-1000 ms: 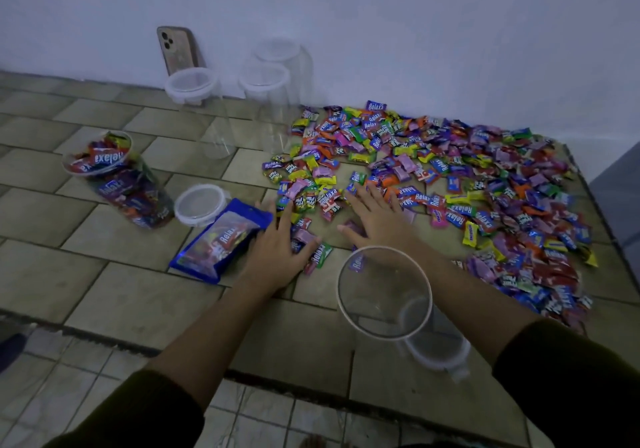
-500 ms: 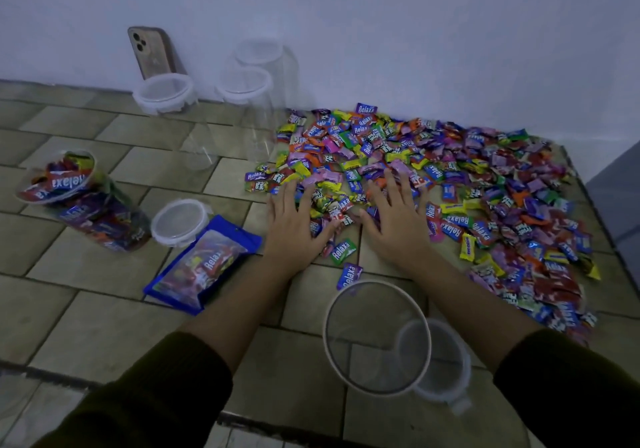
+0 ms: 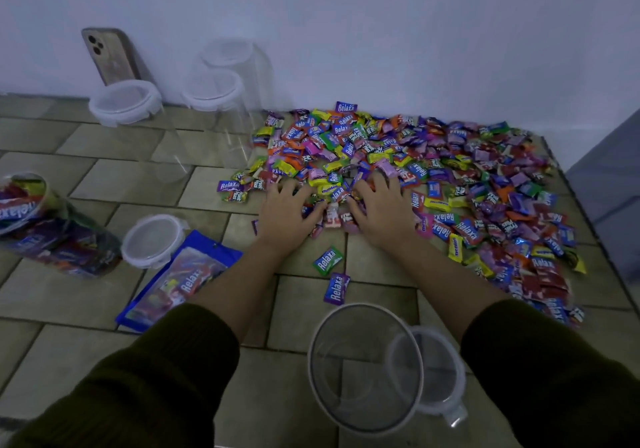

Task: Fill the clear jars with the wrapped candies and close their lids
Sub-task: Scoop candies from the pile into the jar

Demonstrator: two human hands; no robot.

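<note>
Tile separates candy pile edge from jar

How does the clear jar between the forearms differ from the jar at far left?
The near jar is empty; the left jar is packed with wrapped candies. The near jar is seen whole, down its mouth; the left jar is cut by the frame edge. Both are clear and open, each with a lid beside it: near lid, left lid.
</note>
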